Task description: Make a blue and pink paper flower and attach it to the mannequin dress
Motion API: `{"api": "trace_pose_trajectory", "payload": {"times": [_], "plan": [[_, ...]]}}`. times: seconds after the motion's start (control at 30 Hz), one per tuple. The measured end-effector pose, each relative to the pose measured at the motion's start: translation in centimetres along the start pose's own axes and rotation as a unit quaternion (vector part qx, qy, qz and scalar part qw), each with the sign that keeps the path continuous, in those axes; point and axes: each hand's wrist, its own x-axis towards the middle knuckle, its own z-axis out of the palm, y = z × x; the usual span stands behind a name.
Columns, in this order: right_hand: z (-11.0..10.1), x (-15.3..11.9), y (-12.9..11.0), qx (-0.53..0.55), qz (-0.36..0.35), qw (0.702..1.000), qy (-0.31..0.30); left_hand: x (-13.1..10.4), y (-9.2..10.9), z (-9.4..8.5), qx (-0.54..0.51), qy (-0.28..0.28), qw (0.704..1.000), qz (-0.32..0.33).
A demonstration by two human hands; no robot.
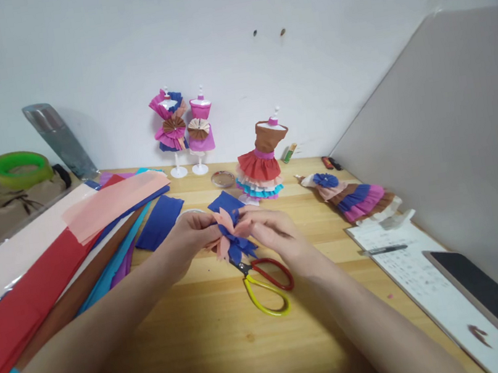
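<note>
A paper flower (234,238) with pointed blue and peach petals is held between my two hands above the table. My left hand (197,234) pinches its left side. On the right, the fingers of my right hand (277,232) are closed on a peach petal. Just below the flower lie scissors (268,286) with one red and one yellow handle; their blades are partly hidden under it. Behind the flower is a piece of blue crepe paper (226,202), and another blue piece (159,222) rests left of my left hand.
Long strips of coloured crepe paper (46,266) cover the left side. Small dress forms in paper dresses (264,159) stand at the back. To the right are a paper dress lying down (358,198), a notebook (396,264), a pen (385,249) and a phone (485,294).
</note>
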Motion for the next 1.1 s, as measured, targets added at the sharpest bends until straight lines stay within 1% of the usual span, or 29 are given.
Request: {"api": "trace_pose_trajectory", "payload": {"times": [0.07, 0.17, 0.23, 0.33, 0.43, 0.57, 0.7, 0.77, 0.83, 0.93, 1.0, 1.1], "plan": [[-0.18, -0.01, -0.25, -0.021, 0.004, 1.000, -0.020, 0.01, -0.01, -0.22, 0.000, 0.000, 1.000, 0.006], [-0.15, 0.00, -0.53, -0.028, 0.012, 0.999, -0.039, 0.04, 0.07, -0.38, 0.004, 0.017, 1.000, 0.007], [0.02, 0.01, -0.57, -0.019, 0.026, 0.999, -0.034, 0.08, 0.08, -0.40, 0.008, 0.019, 1.000, 0.009], [0.30, 0.06, -0.49, 0.012, 0.047, 0.999, -0.025, 0.19, -0.14, -0.47, 0.007, 0.003, 1.000, 0.019], [0.41, 0.12, -0.33, 0.042, 0.071, 0.996, -0.028, 0.27, -0.41, -0.55, 0.004, -0.005, 1.000, 0.024], [0.50, 0.13, -0.05, 0.046, 0.090, 0.994, -0.030, 0.14, -0.22, -0.39, 0.018, -0.002, 1.000, 0.018], [0.68, 0.03, 0.17, 0.015, 0.081, 0.997, -0.010, 0.04, 0.16, -0.25, 0.034, -0.010, 0.999, 0.034], [0.70, -0.02, 0.16, -0.009, 0.067, 0.998, -0.001, 0.05, 0.21, -0.33, 0.038, -0.021, 0.998, 0.048], [0.64, -0.08, 0.10, -0.034, 0.047, 0.998, 0.006, 0.04, 0.24, -0.46, 0.037, -0.021, 0.998, 0.056], [0.49, -0.16, 0.00, -0.063, 0.018, 0.998, 0.019, -0.09, 0.31, -0.66, 0.025, -0.023, 0.999, 0.037], [0.41, -0.21, -0.02, -0.078, 0.010, 0.996, 0.029, -0.20, 0.36, -0.79, 0.011, -0.030, 0.999, 0.029], [0.38, -0.19, -0.02, -0.082, 0.010, 0.996, 0.036, -0.27, 0.41, -0.90, 0.000, -0.040, 0.998, 0.045]]}}
